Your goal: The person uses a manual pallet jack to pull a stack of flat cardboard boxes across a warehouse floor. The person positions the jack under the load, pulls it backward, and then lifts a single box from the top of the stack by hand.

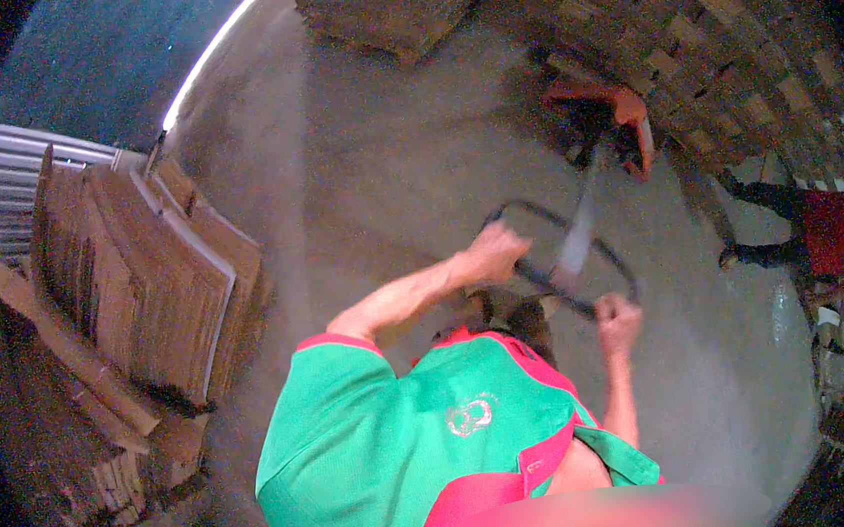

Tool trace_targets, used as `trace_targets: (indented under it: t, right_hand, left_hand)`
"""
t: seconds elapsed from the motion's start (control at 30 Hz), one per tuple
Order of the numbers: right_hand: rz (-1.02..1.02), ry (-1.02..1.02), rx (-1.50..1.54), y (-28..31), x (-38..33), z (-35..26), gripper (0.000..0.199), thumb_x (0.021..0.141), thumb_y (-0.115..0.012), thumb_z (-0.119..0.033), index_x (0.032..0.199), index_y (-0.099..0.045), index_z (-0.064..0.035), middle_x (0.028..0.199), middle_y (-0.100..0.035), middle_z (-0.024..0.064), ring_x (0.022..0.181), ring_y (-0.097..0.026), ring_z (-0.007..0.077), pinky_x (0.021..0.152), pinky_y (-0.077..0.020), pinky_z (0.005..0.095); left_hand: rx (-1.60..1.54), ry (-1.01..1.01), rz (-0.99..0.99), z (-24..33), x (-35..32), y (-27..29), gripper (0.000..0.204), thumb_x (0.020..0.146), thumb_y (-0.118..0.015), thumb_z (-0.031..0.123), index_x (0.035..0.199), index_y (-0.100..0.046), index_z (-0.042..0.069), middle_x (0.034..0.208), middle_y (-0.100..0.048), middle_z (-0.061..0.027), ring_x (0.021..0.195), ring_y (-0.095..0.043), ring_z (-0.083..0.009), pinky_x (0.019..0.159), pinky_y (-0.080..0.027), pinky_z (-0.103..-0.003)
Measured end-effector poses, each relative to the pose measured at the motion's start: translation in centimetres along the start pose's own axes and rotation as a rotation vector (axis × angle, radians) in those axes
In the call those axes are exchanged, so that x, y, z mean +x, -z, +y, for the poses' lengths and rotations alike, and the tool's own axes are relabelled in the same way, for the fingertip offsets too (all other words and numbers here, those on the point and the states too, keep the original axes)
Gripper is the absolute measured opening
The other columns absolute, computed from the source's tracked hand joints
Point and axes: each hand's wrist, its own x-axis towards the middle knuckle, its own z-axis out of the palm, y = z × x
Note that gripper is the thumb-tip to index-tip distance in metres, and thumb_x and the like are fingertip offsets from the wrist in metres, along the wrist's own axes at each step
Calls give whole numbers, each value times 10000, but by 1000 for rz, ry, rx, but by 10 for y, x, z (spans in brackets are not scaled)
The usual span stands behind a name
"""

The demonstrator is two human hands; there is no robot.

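Observation:
Both of my hands grip a black loop-shaped handle in front of my body. My left hand is closed round its left side, and my right hand round its right side. A pale grey shaft runs from the handle toward the upper right. At its far end stands an orange base with dark parts low on the floor, which looks like a pallet jack. Its forks cannot be made out.
Flattened cardboard sheets stand stacked at the left, with long cardboard strips beside them. A large brown load stands at the far side. Stacked boxes line the upper right. A person in a red top is at the right.

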Motion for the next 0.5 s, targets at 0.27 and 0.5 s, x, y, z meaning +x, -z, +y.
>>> trace_targets:
  t: [0.27, 0.5]
  right_hand:
    - [707, 158, -48, 105, 198, -76, 336, 1024, -546, -359, 986, -695, -60, 940, -718, 117, 863, -657, 323, 769, -494, 437]
    - [-19, 7, -315, -48, 29, -58, 255, 889, -696, -369, 831, -702, -121, 807, -696, 95, 834, -627, 334, 757, -445, 461]
  left_hand:
    - [281, -125, 595, -9, 147, 203, 254, 669, -712, 208, 880, -582, 154, 653, -605, -86, 688, -632, -355, 652, -464, -491]
    - [137, -66, 179, -74, -10, 0, 270, 681, -750, 152, 929, -646, 134, 825, -679, -73, 869, -665, -308, 878, -457, -472]
